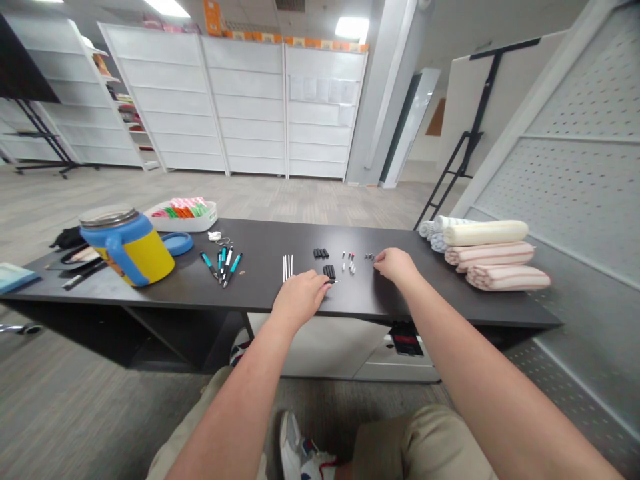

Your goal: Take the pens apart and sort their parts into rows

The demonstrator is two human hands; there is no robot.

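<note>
Black and slim, a pen piece (331, 281) with a pale, pointed end pokes from the left hand (300, 293) over a dark counter (265, 243), well to the right of a blue-and-yellow mug (143, 257). The left hand's grip is closed around the piece, hiding part of it. Farther right of the mug, the right hand (397, 265) bends its fingertips down beside small metallic parts (369, 257); whether that grip has hold of one cannot be told. Ranged outward from the mug on the same side are teal, black and white pens (233, 270), slim white rods (285, 269), two groups of short black tubes (329, 271) and tiny whitish parts (353, 269). The mug, handled and metal-rimmed, stands with its inside out of sight, a round blue lid (179, 244) just to its right. Beyond the mug's far right side, a white tray (197, 223) holds a heap of pink, green and orange packets (183, 208).
</note>
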